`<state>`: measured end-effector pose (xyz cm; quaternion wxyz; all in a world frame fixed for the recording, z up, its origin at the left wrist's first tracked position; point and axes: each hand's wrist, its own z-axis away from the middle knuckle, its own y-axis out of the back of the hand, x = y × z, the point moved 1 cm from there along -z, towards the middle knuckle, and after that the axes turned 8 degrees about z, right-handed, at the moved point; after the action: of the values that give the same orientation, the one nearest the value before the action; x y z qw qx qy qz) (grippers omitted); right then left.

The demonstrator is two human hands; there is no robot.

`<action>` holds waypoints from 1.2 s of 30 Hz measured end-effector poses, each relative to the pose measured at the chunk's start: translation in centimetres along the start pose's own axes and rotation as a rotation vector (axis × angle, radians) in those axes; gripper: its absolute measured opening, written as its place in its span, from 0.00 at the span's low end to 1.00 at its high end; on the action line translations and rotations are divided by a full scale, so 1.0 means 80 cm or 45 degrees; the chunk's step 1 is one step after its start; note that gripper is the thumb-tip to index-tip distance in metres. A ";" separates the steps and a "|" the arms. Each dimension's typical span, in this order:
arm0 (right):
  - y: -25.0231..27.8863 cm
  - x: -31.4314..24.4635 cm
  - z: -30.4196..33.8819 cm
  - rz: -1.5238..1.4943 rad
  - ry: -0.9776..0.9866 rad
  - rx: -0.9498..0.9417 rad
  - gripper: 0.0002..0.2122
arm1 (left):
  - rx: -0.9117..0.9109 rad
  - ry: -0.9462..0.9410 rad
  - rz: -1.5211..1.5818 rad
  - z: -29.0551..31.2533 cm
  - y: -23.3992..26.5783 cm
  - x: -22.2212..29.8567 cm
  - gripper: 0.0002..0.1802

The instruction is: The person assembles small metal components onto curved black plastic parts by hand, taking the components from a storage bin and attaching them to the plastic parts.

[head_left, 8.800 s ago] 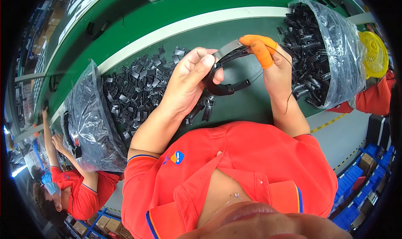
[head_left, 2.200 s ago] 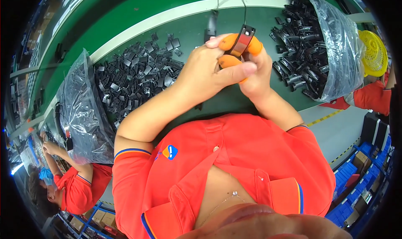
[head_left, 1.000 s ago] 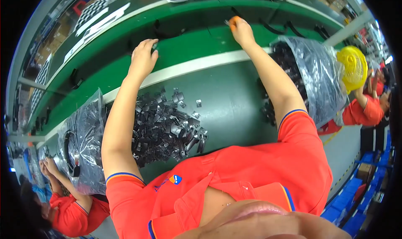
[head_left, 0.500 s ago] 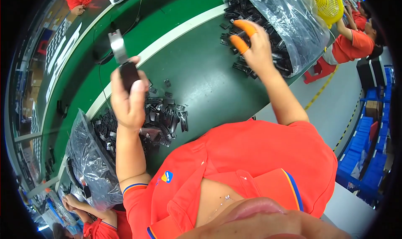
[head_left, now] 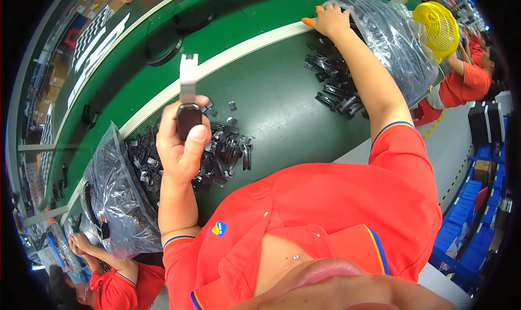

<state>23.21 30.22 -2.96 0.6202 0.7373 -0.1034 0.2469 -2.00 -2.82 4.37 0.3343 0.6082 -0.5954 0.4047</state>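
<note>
My left hand (head_left: 179,150) is closed around a black oval-ended part with a silver metal strip (head_left: 188,79), which points away from me and has a notched tip. Below that hand lies a loose heap of small black plastic pieces (head_left: 220,152), partly covered by my wrist. My right hand (head_left: 332,23) reaches to the far right, fingers stretched and apart, with orange finger cots on its thumb and index finger. It is at the upper mouth of a clear plastic bag (head_left: 388,38). Curved black pieces (head_left: 339,87) spill from the bag beneath my forearm.
A green conveyor (head_left: 228,36) runs beyond the bench's pale edge strip (head_left: 244,49), carrying black headbands (head_left: 165,54). Another plastic bag (head_left: 122,207) stands at the left. A yellow fan (head_left: 436,30) is at the far right. Co-workers in red sit at both sides.
My right hand has moved from over the black pieces to the far edge of the bag. The strip part in my left hand has turned more upright. The whole view has shifted slightly.
</note>
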 end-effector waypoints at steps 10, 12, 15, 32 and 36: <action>-0.015 -0.043 0.053 -0.208 0.053 0.522 0.14 | -0.028 0.045 0.085 0.007 0.009 -0.006 0.23; -0.007 -0.057 0.069 -0.414 0.104 0.531 0.13 | 0.011 0.029 0.127 0.009 0.000 -0.005 0.24; 0.020 -0.088 0.103 -0.609 0.156 0.497 0.14 | 0.043 0.034 0.199 0.015 -0.003 -0.002 0.26; 0.118 -0.088 0.167 -1.406 0.462 0.223 0.16 | 0.186 0.154 0.641 0.017 0.011 0.018 0.23; 0.038 -0.046 0.068 -1.035 0.284 0.546 0.17 | 0.155 0.209 0.877 0.008 0.012 0.019 0.21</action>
<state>19.98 23.75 -2.72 0.5077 0.7985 0.3141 0.0776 -2.91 -4.15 5.37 0.1881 0.3561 -0.7115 0.5759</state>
